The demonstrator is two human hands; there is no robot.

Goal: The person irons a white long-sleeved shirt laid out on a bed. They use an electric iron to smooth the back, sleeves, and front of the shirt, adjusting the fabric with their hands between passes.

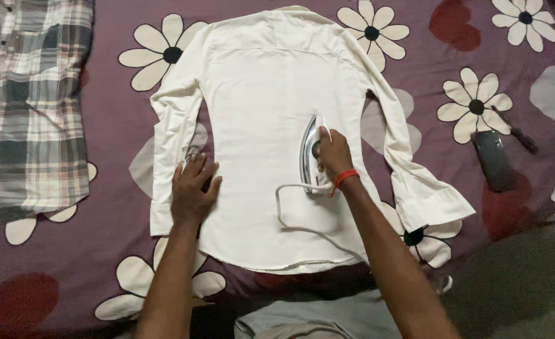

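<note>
White shirt (271, 113): spread back-up at centre frame on the purple flowered bedsheet (101, 125), sleeves lying down both sides. Electric iron (310, 154): standing on the shirt just right of centre, its white cord (290, 216) looping toward the lower hem. Your right hand (334, 154): fingers wrapped around the iron's handle, red thread at the wrist. Your left hand (192, 191): flat, fingers spread, pressing the shirt's left edge. Plaid shirt (29, 107): upper left. Dark phone (492, 160): right of frame
</note>
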